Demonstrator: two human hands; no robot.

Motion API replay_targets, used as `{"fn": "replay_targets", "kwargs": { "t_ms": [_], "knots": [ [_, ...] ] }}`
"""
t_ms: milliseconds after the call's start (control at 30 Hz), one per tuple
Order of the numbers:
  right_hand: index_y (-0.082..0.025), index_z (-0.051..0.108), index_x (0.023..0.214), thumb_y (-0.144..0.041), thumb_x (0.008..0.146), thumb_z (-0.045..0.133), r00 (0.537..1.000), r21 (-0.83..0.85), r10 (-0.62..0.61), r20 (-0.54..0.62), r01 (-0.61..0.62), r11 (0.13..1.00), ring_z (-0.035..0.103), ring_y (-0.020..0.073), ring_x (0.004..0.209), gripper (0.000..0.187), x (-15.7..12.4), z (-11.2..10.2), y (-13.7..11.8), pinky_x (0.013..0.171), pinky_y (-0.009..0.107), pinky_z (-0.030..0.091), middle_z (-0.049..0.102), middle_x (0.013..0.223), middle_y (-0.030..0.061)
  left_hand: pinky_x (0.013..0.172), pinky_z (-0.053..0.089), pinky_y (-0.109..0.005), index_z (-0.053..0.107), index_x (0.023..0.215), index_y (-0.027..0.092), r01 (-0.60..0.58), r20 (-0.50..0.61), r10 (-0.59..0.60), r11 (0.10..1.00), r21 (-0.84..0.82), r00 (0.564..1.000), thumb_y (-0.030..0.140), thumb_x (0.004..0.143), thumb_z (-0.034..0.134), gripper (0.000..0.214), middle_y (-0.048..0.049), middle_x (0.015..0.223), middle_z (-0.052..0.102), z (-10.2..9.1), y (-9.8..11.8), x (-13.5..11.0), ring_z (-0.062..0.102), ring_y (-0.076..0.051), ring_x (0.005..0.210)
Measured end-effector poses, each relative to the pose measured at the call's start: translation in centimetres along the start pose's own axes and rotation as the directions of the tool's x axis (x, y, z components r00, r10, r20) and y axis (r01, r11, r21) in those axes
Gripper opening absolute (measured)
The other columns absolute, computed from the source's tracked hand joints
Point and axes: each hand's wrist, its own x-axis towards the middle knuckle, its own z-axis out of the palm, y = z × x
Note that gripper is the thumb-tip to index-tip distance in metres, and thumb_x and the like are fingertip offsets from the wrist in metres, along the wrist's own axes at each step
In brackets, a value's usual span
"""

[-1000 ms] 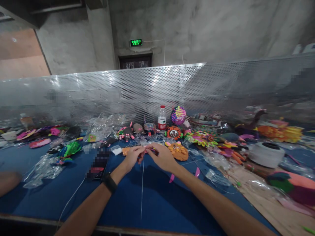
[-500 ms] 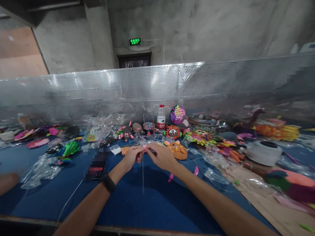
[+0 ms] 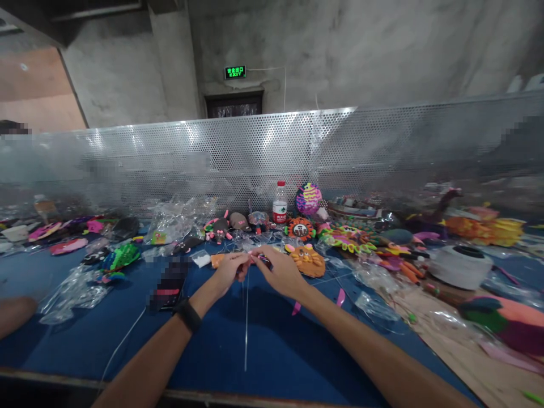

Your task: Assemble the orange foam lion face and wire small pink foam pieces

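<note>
Both my hands meet above the blue table point(image 3: 263, 351), fingertips almost touching. My left hand point(image 3: 229, 271), with a black band on the wrist, is pinched shut on a thin clear thread point(image 3: 246, 317) that hangs straight down from the fingers. My right hand point(image 3: 278, 272) is also pinched, holding a small pink piece point(image 3: 264, 259) at the top of the thread. An orange flat toy with a face point(image 3: 306, 259) lies just behind my right hand.
Colourful craft toys and clear plastic bags crowd the table's far side. A water bottle point(image 3: 279, 204) stands against a perforated metal screen point(image 3: 272, 153). A white roll point(image 3: 461, 265) sits to the right, a dark phone-like object point(image 3: 168, 283) to the left. Another person's arm point(image 3: 15, 314) shows at the left edge.
My hands stay together in nearly the same spot. The hanging thread shortened half a second ago and now hangs long again. The view shifted slightly.
</note>
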Motion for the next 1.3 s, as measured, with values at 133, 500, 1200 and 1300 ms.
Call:
{"fn": "replay_targets", "kwargs": {
  "t_ms": [133,500,1200,1300],
  "knots": [
    [-0.023,0.062,0.100,-0.030,0.095,0.039,0.997,-0.143,-0.074,0.008,0.075,0.987,0.064,0.0189,0.082,0.024,-0.1,-0.1,0.1,0.066,0.026,0.044,0.068,0.099,0.0055,0.041,0.020,-0.020,0.044,0.054,0.017,0.039,0.007,-0.039,0.998,-0.057,0.999,0.037,0.068,0.061,0.029,0.0065,0.047,0.036,0.2,0.1,-0.1,0.029,-0.005,0.040],
    [-0.022,0.065,0.100,-0.019,0.094,0.041,0.971,-0.456,-0.229,0.071,0.236,0.858,0.065,0.0144,0.076,0.025,0.1,-0.1,0.5,0.061,0.023,0.040,0.069,0.104,0.0048,0.040,0.023,-0.019,0.043,0.054,0.017,0.083,0.006,-0.084,0.981,-0.176,0.996,0.035,0.068,0.062,0.029,0.0072,0.045,0.035,0.6,0.4,-0.2,0.030,-0.004,0.039],
    [-0.018,0.065,0.077,-0.038,0.090,0.042,0.981,0.312,0.148,0.126,-0.181,0.933,0.057,0.0160,0.070,0.033,0.9,0.4,0.7,0.064,0.027,0.043,0.066,0.075,0.0029,0.036,0.032,-0.020,0.050,0.063,0.017,-0.123,-0.053,0.139,0.963,0.239,0.989,0.054,0.065,0.064,0.040,0.0075,0.045,0.043,-0.2,0.3,0.2,0.040,-0.007,0.036],
    [-0.018,0.065,0.075,-0.037,0.089,0.043,0.982,0.293,0.155,0.109,-0.180,0.939,0.058,0.0167,0.074,0.033,0.9,0.3,0.5,0.068,0.028,0.042,0.068,0.079,0.0033,0.037,0.033,-0.020,0.052,0.065,0.017,-0.102,-0.058,0.116,0.971,0.215,0.992,0.053,0.065,0.066,0.038,0.0075,0.047,0.044,-0.2,0.3,0.3,0.041,-0.007,0.036]
  ]
}}
